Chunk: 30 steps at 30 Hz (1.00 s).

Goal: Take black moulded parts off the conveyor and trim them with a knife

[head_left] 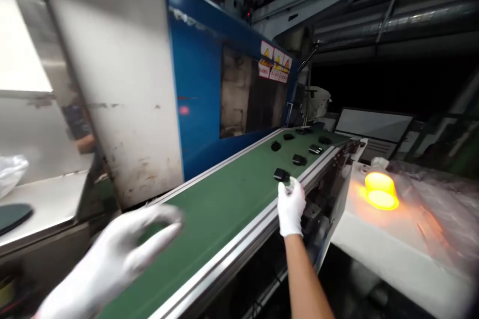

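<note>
Gloved right hand [291,207] reaches, fingers loose, touching a small black plastic part [281,175] on the green belt [209,214]. It looks light and hard; pinch its sides. Left hand [123,249] is open, empty.

1. Small parts lie along the conveyor belt [224,199], the nearest part [281,175] just beyond the right hand [291,208].
2. The machine [194,84] stands behind the belt.
3. The lamp [380,190] sits on the bench [374,239], right of the belt.
4. The left hand [116,259] hovers over the belt's near end.
</note>
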### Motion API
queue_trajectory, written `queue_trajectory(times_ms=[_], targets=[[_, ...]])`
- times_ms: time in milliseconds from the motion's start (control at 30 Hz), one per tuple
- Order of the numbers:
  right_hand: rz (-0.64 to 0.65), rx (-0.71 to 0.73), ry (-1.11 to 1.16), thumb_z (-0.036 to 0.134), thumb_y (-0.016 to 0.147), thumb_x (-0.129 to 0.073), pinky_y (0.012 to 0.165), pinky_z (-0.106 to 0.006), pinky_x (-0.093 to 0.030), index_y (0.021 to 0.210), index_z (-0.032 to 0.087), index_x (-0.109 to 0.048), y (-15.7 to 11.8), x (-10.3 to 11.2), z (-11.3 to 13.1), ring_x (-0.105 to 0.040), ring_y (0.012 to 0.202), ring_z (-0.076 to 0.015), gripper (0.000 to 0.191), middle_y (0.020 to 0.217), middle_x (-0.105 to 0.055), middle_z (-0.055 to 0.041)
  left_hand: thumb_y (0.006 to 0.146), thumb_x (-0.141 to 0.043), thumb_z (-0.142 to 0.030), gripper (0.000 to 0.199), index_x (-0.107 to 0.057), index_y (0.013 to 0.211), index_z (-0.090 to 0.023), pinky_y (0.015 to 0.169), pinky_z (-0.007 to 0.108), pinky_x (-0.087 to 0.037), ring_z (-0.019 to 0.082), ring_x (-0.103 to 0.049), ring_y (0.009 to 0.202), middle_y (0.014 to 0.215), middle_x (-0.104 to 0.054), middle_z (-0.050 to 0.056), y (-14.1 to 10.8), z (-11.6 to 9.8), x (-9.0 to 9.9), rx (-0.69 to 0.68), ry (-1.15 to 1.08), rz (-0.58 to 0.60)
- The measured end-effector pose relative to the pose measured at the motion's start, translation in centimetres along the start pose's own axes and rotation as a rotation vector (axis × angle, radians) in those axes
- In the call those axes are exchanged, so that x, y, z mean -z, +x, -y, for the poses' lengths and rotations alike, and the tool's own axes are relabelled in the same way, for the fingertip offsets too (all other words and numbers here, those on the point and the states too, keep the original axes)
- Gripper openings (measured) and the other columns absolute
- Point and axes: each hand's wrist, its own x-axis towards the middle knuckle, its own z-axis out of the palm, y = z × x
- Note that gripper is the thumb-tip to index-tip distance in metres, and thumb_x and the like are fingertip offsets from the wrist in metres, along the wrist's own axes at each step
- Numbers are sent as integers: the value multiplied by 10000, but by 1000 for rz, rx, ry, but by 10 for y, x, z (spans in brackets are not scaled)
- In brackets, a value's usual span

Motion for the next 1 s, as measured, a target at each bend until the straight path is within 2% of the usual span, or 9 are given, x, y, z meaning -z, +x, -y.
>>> queue_trajectory(times_ms=[67, 133, 300, 400, 500, 667, 800, 900, 1000], targets=[[-105, -16, -76, 375, 867, -447, 975, -532, -375, 1365, 12, -414, 50, -20, -2, -506, 1164, -396, 616, 1317, -493, -324, 834, -607, -527, 298, -675, 973, -273, 821, 309, -531, 233, -659, 909, 981, -721, -51, 83, -58, -48, -151, 49, 107], [-110, 4, -147, 343, 855, -446, 908, -584, -347, 1368, 16, -428, 81, -32, -8, -470, 1153, -456, 608, 1279, -514, -344, 852, -578, -490, 328, -652, 1013, -215, 805, 300, -526, 224, -667, 889, 958, -722, 8, 168, -94, -114, -224, 32, 142], [0, 91, -239, 232, 814, -446, 791, -556, -332, 1370, 87, -466, 114, -44, -32, -505, 1030, -440, 575, 1129, -633, -263, 852, -632, -391, 470, -553, 1237, -133, 858, 362, -515, 243, -657, 961, 1063, -697, 106, 351, -112, -280, -183, 98, 30], [65, 121, -224, 242, 824, -457, 777, -506, -345, 1392, 124, -450, 123, -50, -44, -545, 938, -357, 580, 983, -683, -192, 868, -644, -420, 501, -533, 1262, -132, 894, 418, -517, 235, -642, 1000, 1109, -667, 109, 416, -117, -341, -105, 104, -11], [117, 140, -185, 346, 890, -439, 797, -455, -364, 1385, 147, -448, 129, -54, -52, -558, 866, -262, 533, 904, -689, -106, 879, -650, -383, 372, -597, 1147, -131, 885, 431, -525, 216, -646, 962, 1074, -669, 84, 443, -128, -366, -46, 97, -20], [148, 69, -117, 361, 854, -531, 869, -507, -389, 1309, 121, -523, 140, -43, -50, -581, 935, -291, 515, 937, -692, -134, 844, -694, -303, 254, -636, 1018, -126, 904, 429, -515, 212, -643, 963, 1021, -683, 63, 416, -147, -350, -67, 30, -2], [166, -8, 63, 188, 776, -552, 956, -605, -340, 1336, 87, -514, 113, -19, -18, -542, 1106, -393, 570, 1085, -673, -242, 795, -705, -262, 342, -601, 1085, -113, 820, 358, -553, 207, -668, 895, 982, -698, 78, 337, -165, -276, -64, -115, 119], [239, -44, 308, 277, 831, -526, 1006, -454, -434, 1442, 198, -367, 30, 12, -5, -555, 1197, -273, 636, 1344, -577, -149, 823, -639, -286, 457, -511, 1236, -138, 804, 324, -573, 188, -685, 881, 1039, -683, 77, 240, -174, -204, -63, -279, 266], [443, -155, 718, 528, 834, -545, 983, -387, -493, 1452, 278, -350, -90, 70, -38, -585, 1197, -226, 695, 1331, -604, -65, 835, -621, -383, 451, -559, 1244, -204, 809, 394, -574, 208, -690, 849, 1019, -675, 50, 130, -157, -148, -77, -434, 471]])
